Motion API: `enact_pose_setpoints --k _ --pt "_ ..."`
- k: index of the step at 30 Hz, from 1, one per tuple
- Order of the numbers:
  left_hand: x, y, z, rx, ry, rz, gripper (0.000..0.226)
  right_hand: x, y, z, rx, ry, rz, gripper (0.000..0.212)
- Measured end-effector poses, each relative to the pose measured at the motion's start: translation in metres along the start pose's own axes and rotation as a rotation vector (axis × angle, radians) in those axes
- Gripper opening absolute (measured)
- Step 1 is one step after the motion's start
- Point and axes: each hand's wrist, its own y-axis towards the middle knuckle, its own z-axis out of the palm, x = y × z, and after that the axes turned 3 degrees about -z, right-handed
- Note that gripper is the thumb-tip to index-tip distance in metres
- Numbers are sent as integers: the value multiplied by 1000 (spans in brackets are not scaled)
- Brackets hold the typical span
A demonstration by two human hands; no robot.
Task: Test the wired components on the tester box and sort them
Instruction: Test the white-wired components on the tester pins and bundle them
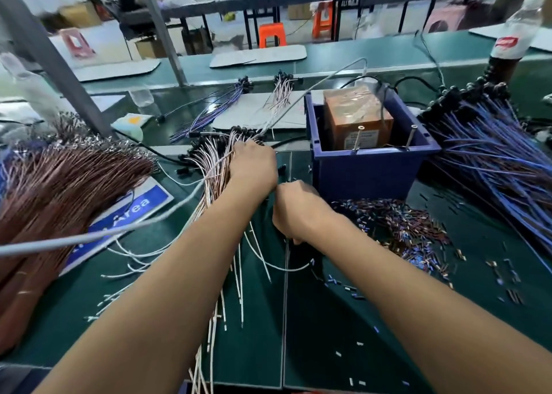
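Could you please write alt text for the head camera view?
A person's left hand reaches into a pile of pinkish wired components while the right hand hovers, curled, beside a blue bin holding an orange tester box.

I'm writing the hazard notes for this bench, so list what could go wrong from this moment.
1. The left hand reaches into the fanned pink-white wired components; lifting one could drag tangled neighbours along.
2. A grey cable crosses the bench over the brown wire bundle and could snag on the left forearm.
3. Loose cut wire offcuts are scattered beside the right hand and the blue tester box; they could mix into the sorted piles.
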Motion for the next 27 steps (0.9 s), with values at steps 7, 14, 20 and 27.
enact_pose_setpoints --k 7,14,20,27 --pt "-2 0 -15 -128 -448 -150 16 -11 -10 -4 -84 266 -43 28" --pt "-14 -42 -51 -213 -1655 -95 10 -11 -32 -5 -343 934 -308 22" --pt "-8 -58 -101 -157 -2116 187 18 -2 -42 -34 -460 1093 -390 33" --pt "-5 -58 -112 -268 -2411 -8 38 -36 -67 -84 -461 806 -450 33"
